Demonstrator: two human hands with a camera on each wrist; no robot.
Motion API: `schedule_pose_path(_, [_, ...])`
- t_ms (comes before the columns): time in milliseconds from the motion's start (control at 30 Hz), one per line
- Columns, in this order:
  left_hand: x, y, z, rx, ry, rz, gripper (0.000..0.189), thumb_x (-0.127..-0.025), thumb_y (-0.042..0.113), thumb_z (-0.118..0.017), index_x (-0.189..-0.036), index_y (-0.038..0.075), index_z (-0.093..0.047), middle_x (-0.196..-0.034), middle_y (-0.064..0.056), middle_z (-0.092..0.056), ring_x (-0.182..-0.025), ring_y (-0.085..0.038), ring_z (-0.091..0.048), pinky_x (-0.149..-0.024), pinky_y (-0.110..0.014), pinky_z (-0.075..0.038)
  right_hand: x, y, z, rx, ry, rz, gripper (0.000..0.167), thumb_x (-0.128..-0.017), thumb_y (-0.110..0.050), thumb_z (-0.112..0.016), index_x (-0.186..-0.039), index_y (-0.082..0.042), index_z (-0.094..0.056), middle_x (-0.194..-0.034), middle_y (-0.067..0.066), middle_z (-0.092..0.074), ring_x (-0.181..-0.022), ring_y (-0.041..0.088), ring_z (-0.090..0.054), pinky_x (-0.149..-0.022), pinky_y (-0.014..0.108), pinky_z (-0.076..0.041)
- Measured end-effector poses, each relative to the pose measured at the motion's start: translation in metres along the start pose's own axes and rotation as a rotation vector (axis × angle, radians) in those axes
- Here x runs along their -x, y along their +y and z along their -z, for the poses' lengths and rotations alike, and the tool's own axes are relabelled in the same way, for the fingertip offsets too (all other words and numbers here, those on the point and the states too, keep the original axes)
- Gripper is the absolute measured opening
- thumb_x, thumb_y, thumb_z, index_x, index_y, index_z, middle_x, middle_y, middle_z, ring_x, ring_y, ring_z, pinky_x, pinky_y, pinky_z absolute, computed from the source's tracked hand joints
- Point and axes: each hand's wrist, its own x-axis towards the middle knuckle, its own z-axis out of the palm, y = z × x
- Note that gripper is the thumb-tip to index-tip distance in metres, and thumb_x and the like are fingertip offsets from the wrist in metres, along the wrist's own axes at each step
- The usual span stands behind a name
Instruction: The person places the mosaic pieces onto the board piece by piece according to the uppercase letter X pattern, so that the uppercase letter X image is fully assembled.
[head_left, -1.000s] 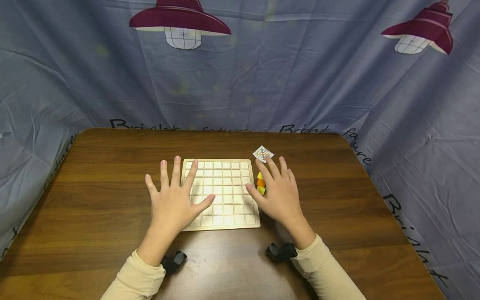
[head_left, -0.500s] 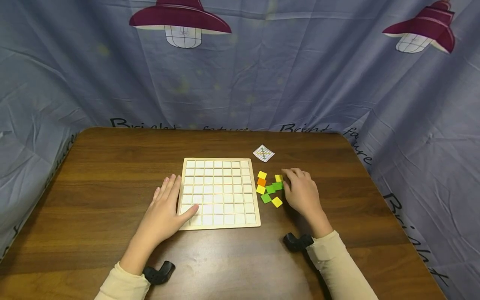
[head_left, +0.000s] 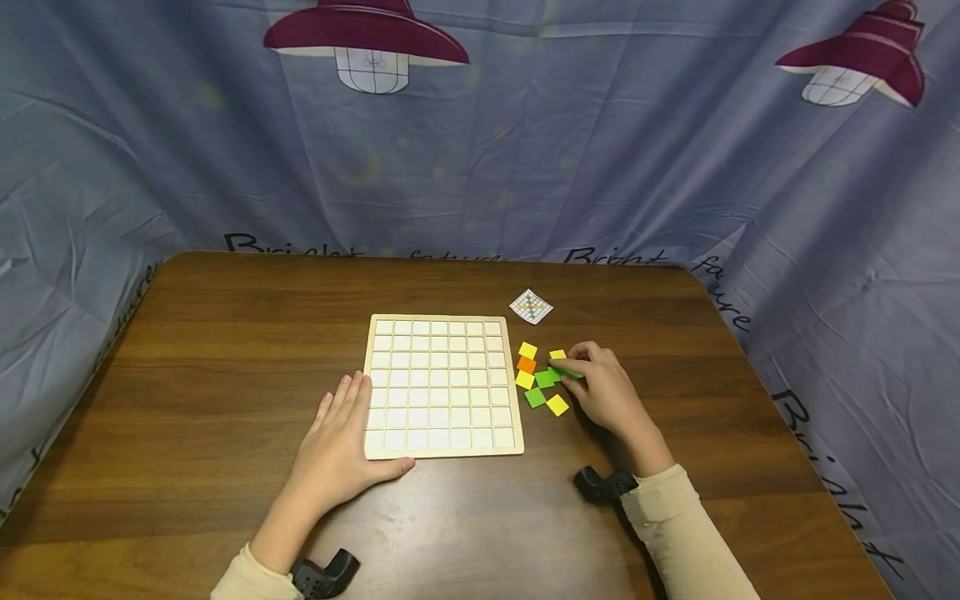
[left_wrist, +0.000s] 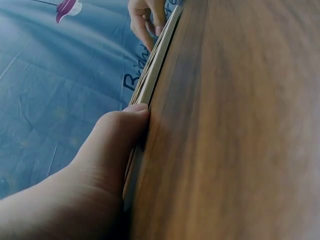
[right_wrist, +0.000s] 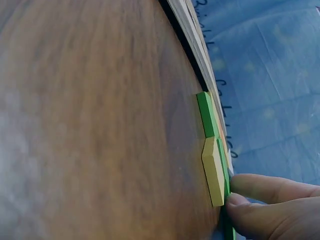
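Note:
A pale wooden grid board (head_left: 442, 387) lies flat on the table. At its front left corner rests my left hand (head_left: 330, 450), fingers straight along the left side and thumb against the front edge; the left wrist view shows that thumb (left_wrist: 122, 125) touching the board's edge. To the right of the board, my right hand (head_left: 611, 396) pinches a green square tile (head_left: 572, 372) between thumb and finger. Around it lie more green tiles (head_left: 535, 397), several yellow tiles (head_left: 557, 406) and one orange tile (head_left: 527, 365). In the right wrist view a yellow tile (right_wrist: 213, 172) lies close to the fingertips.
A small card (head_left: 531, 307) with a coloured grid pattern lies behind the tiles. The brown wooden table (head_left: 465, 533) reaches back to a blue-grey curtain (head_left: 480, 167) printed with red lamps.
Both hands have come down from above the board. The left slid toward the board's front left corner; the right moved right to the tiles and took hold of a green one.

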Motion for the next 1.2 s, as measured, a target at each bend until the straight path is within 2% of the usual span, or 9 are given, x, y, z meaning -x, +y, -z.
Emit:
schedule_pose_path(133, [0.0, 0.002, -0.001, -0.019, 0.003, 0.006, 0.132, -0.068, 0.079, -0.069, -0.157, -0.002, -0.016, -0.165, -0.019, -0.017, -0.154, -0.036, -0.013, -0.125, -0.053, -0.014, 0.0, 0.004, -0.001, -0.011, -0.021, 0.016, 0.03, -0.091, -0.015, -0.072, -0.121, -0.017, -0.073, -0.119, 0.012, -0.059, -0.107, 0.035, -0.053, -0.088, 0.051, -0.048])
schedule_pose_path(333, [-0.001, 0.003, -0.004, -0.031, 0.017, 0.022, 0.133, -0.068, 0.08, -0.068, -0.157, -0.003, -0.015, -0.165, -0.019, -0.016, -0.154, -0.036, -0.013, -0.125, -0.053, -0.014, -0.003, 0.006, -0.001, -0.063, -0.043, -0.036, 0.027, -0.09, -0.016, -0.073, -0.116, -0.011, -0.069, -0.119, 0.012, -0.059, -0.112, 0.036, -0.05, -0.092, 0.053, -0.044])
schedule_pose_path(600, [-0.005, 0.004, -0.006, -0.04, 0.03, 0.023, 0.133, -0.068, 0.08, -0.068, -0.157, -0.004, -0.016, -0.165, -0.02, -0.016, -0.154, -0.035, -0.013, -0.125, -0.052, -0.014, -0.014, 0.005, 0.003, -0.133, -0.071, -0.127, 0.019, -0.089, -0.014, -0.074, -0.105, -0.013, -0.064, -0.102, 0.005, -0.068, -0.098, 0.026, -0.051, -0.083, 0.042, -0.043])
schedule_pose_path(733, [-0.007, 0.004, -0.006, -0.044, 0.034, 0.02, 0.133, -0.068, 0.081, -0.068, -0.156, -0.004, -0.016, -0.165, -0.021, -0.016, -0.154, -0.036, -0.014, -0.125, -0.052, -0.014, -0.023, 0.002, 0.005, -0.211, -0.036, -0.149, 0.016, -0.091, -0.014, -0.072, -0.106, -0.013, -0.064, -0.096, 0.006, -0.067, -0.09, 0.025, -0.051, -0.08, 0.037, -0.042])
schedule_pose_path(833, [-0.009, 0.004, -0.007, -0.049, 0.035, 0.024, 0.133, -0.068, 0.08, -0.068, -0.157, -0.004, -0.016, -0.165, -0.02, -0.016, -0.154, -0.036, -0.014, -0.125, -0.052, -0.014, -0.036, -0.009, 0.006, -0.279, -0.007, -0.155, 0.016, -0.092, -0.015, -0.07, -0.108, -0.013, -0.065, -0.095, 0.006, -0.068, -0.087, 0.024, -0.055, -0.079, 0.035, -0.044])
schedule_pose_path(967, [-0.011, 0.005, -0.007, -0.055, 0.034, 0.03, 0.132, -0.068, 0.08, -0.068, -0.157, -0.004, -0.017, -0.165, -0.02, -0.016, -0.154, -0.035, -0.014, -0.125, -0.052, -0.013, -0.059, -0.031, -0.001, -0.382, 0.0, -0.161, 0.017, -0.093, -0.015, -0.07, -0.109, -0.014, -0.065, -0.093, 0.005, -0.067, -0.082, 0.021, -0.059, -0.07, 0.033, -0.049])
schedule_pose_path(1067, [-0.011, 0.005, -0.008, -0.058, 0.035, 0.031, 0.131, -0.068, 0.08, -0.068, -0.157, -0.003, -0.017, -0.165, -0.02, -0.017, -0.154, -0.035, -0.015, -0.125, -0.051, -0.014, -0.075, -0.051, -0.01, -0.445, -0.017, -0.141, 0.018, -0.093, -0.018, -0.07, -0.111, -0.015, -0.065, -0.095, 0.004, -0.067, -0.08, 0.019, -0.059, -0.067, 0.031, -0.049])
schedule_pose_path(1200, [-0.011, 0.006, -0.009, -0.06, 0.035, 0.034, 0.131, -0.069, 0.08, -0.067, -0.156, -0.003, -0.018, -0.165, -0.02, -0.018, -0.154, -0.035, -0.015, -0.125, -0.051, -0.015, -0.092, -0.08, -0.022, -0.489, -0.068, -0.107, 0.018, -0.095, -0.022, -0.068, -0.112, -0.018, -0.064, -0.103, 0.0, -0.067, -0.084, 0.018, -0.059, -0.071, 0.032, -0.05])
